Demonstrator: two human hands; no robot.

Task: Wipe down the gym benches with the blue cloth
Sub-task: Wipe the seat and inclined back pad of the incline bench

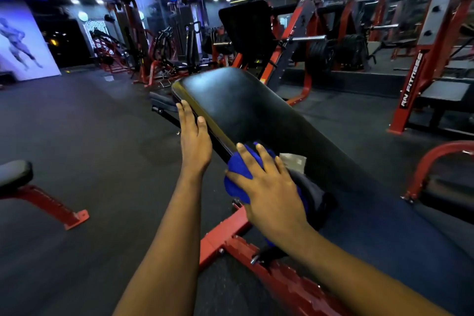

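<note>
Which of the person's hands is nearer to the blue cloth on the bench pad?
The right. The right hand lies on top of the blue cloth, pressing it to the bench pad; the left hand rests apart, farther up the pad's left edge.

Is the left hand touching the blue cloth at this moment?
Apart. The head view shows the left hand resting on the edge of the bench pad, with a dark strip of pad between it and the blue cloth under the right hand.

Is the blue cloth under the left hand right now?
No, the right hand presses the blue cloth against the bench pad; the left hand rests bare on its edge.
</note>
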